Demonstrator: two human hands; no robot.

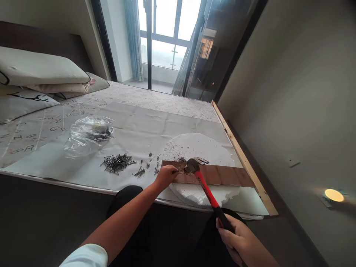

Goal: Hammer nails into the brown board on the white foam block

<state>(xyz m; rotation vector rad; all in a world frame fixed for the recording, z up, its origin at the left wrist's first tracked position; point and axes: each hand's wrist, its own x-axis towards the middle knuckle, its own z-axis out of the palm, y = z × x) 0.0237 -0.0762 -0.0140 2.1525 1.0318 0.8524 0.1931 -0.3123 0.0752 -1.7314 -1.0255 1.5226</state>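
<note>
My right hand (239,237) is wrapped round the black grip of a red-handled claw hammer (207,191). The hammer's steel head rests on the left part of a brown wooden board (222,175). That board lies across a round white foam slab (200,148) on the bed's near edge. My left hand (166,175) is at the board's left end, fingers pinched together right beside the hammer head; what they pinch is too small to make out. A heap of dark nails (117,163) lies to the left of this hand, with a few loose ones (140,171) nearer.
A grey sheet (133,129) covers the bed. A crumpled clear plastic bag (89,134) lies left of the nails. Pillows (41,68) are stacked at the far left. A wooden strip (241,155) runs along the bed's right side by the wall. A floor lamp (333,195) glows low on the right.
</note>
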